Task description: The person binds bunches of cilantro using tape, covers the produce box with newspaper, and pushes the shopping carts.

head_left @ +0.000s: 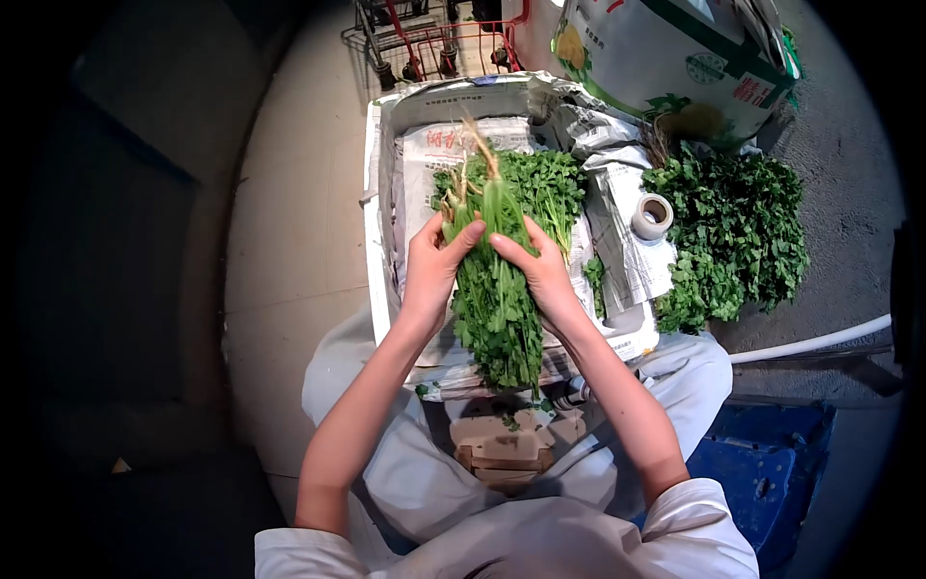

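My left hand and my right hand grip a bunch of leafy greens with roots from both sides, thumbs on top. It looks like cilantro or Chinese celery; which one I cannot tell. Its pale roots point away from me, and its leaves hang toward my lap. Beneath and beyond it, more of the same greens lie on newspaper in a white box in front of me. A roll of tape rests on newspaper at the box's right side.
A large heap of greens sits on the ground right of the box. Behind it stands a big printed bag. A wheeled red cart is at the back. A white hose and a blue crate lie to the right.
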Demonstrator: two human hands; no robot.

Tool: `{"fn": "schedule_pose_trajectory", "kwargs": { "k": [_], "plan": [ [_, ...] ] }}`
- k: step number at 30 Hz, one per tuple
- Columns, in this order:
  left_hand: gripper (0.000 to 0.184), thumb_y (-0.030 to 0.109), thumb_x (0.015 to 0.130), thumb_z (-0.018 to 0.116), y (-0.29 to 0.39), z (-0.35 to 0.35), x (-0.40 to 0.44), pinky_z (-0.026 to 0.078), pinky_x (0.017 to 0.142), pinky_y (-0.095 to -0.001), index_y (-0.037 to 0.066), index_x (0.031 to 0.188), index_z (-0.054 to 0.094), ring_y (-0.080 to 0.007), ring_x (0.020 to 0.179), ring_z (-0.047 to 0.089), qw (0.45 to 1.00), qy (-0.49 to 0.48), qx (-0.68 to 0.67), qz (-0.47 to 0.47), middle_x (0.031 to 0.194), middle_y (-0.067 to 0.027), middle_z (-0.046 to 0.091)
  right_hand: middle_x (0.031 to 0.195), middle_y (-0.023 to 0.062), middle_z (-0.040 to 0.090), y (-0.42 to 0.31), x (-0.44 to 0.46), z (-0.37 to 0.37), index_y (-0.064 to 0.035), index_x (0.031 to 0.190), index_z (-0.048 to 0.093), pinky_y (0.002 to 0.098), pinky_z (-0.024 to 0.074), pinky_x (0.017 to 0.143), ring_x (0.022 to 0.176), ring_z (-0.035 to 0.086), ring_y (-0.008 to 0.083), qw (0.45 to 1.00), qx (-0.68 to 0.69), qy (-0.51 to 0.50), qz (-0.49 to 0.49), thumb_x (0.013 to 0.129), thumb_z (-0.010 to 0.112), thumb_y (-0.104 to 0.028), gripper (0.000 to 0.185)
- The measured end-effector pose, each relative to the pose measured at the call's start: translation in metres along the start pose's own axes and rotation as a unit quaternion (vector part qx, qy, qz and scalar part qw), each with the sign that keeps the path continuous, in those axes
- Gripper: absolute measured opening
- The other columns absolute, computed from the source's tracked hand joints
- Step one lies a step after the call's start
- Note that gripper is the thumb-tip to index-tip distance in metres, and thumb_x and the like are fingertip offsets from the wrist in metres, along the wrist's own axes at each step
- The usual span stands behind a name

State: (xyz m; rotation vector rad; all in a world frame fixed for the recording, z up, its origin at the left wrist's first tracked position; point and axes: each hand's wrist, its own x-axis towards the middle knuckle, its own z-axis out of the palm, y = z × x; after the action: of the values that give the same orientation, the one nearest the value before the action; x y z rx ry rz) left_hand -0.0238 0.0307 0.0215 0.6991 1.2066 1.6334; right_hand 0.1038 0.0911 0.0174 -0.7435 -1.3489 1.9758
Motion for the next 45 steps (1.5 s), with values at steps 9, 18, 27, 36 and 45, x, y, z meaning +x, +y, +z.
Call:
{"fn": "schedule_pose_trajectory", "kwargs": {
  "k": [9,18,27,36,45],
  "plan": [
    [0.024,0.022,0.085,0.057,-0.009,0.005,-0.004,0.043,0.069,-0.0212,0.0,0.096,0.059,-0.006,0.076,0.053,0.998,0.045,0.013,0.036,0.086,-0.0042,0.06,0.104,0.0068,0.057,0.016,0.0,0.009,-0.0013,0.112,0.048,0.025,0.0401,0.084,0.094,0.053,0.012,0.998,0.018,0.061,-0.003,0.074,0.069,-0.016,0.046],
    [0.028,0.031,0.09,0.048,0.004,-0.008,0.003,0.045,0.061,-0.025,0.004,0.085,0.048,-0.0118,0.064,0.049,0.981,0.005,-0.189,0.039,0.077,-0.004,0.047,0.071,0.0027,0.041,0.013,-0.002,-0.048,-0.0071,0.123,0.038,0.0287,0.0416,0.063,0.059,0.043,0.0136,0.888,0.45,-0.088,-0.003,0.084,0.052,-0.028,0.047],
    [0.015,0.012,0.083,0.057,0.011,-0.016,0.005,0.043,0.058,-0.023,0.003,0.09,0.048,-0.0104,0.065,0.049,0.988,-0.016,-0.154,-0.029,0.079,-0.0043,0.048,0.07,0.0092,0.053,-0.026,-0.035,-0.057,0.0026,0.108,0.043,0.0278,0.0429,0.058,0.059,0.051,0.0154,0.993,0.117,-0.01,0.026,0.069,0.059,-0.005,0.043],
    [0.02,0.011,0.083,0.057,0.011,-0.018,0.005,0.048,0.066,-0.0271,-0.001,0.097,0.049,-0.0125,0.076,0.049,0.972,-0.089,-0.211,-0.042,0.08,-0.0055,0.049,0.061,-0.0002,0.046,-0.075,-0.057,-0.062,0.0002,0.101,0.05,0.0219,0.0383,0.048,0.051,0.045,0.0087,0.992,-0.104,0.07,0.017,0.069,0.069,-0.019,0.042],
    [0.015,0.014,0.083,0.059,0.051,-0.084,0.027,0.052,0.052,-0.0242,0.002,0.086,0.05,-0.0128,0.062,0.056,0.973,0.052,-0.198,0.106,0.073,-0.0066,0.055,0.063,0.0011,0.037,-0.082,-0.079,-0.176,0.0045,0.101,0.04,0.0204,0.0383,0.046,0.05,0.04,0.0086,0.816,0.521,-0.091,-0.235,0.081,0.052,-0.004,0.025]
  ]
}}
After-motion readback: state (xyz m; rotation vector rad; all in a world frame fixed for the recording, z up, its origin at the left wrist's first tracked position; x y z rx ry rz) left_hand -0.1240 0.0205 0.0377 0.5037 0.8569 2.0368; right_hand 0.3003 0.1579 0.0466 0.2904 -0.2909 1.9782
